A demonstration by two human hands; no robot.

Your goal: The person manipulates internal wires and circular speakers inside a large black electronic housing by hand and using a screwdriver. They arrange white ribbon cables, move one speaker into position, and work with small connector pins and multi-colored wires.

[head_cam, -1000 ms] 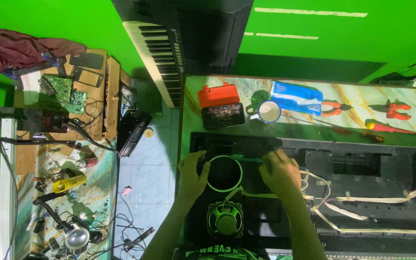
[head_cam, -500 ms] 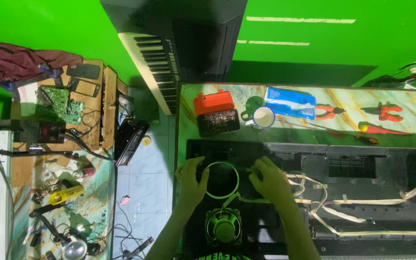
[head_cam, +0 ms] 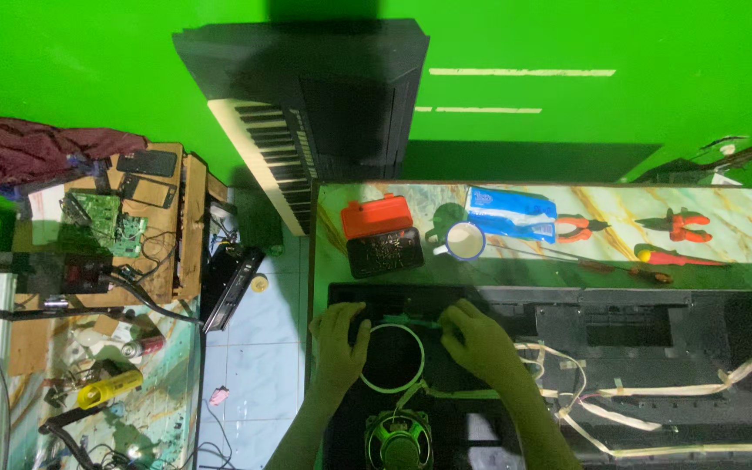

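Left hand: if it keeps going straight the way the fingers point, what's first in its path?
The left hand points up the frame, across the open black chassis. Past the chassis edge, the first thing looks like the black case with the orange lid on the marbled table. Depth is unclear, so this is only likely.

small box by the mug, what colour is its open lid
Orange-red; the small box has a black base, beside the mug. Head view, the only one.

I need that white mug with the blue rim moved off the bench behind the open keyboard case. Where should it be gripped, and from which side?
Probably by the mug's handle, a small loop on its left side at about. Come in from the left-front, since the blue-and-white packet crowds its right and the orange-lidded case sits farther left. It stands upright, mouth open, so a pinch over the rim from above should also work.
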